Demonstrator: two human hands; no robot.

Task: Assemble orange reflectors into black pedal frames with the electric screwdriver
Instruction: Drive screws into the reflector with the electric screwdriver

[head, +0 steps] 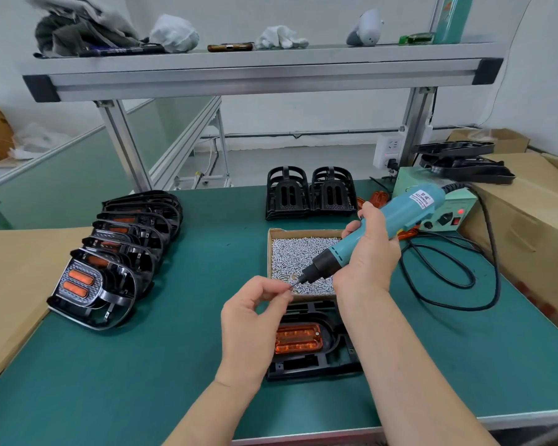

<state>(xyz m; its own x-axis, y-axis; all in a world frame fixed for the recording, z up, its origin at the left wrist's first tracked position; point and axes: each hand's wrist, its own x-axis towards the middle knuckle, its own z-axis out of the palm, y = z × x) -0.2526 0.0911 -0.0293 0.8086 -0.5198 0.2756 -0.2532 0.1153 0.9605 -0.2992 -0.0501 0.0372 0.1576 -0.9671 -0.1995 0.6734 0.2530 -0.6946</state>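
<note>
A black pedal frame [316, 365] lies flat on the green mat near me, with an orange reflector [298, 339] seated in it. My right hand [368, 252] grips the teal electric screwdriver [384, 226], its bit slanting down to the left over the near edge of the screw box. My left hand [255, 317] pinches a small screw [291, 286] at the bit's tip, just above the frame. The cardboard box of silver screws [295, 252] sits right behind the frame.
A row of several finished pedals with orange reflectors [110, 262] leans at the left. Two stacks of bare black frames [310, 194] stand behind the box. The screwdriver's power unit [445, 214] and black cable [448, 272] lie at the right, beside cardboard boxes [529, 226].
</note>
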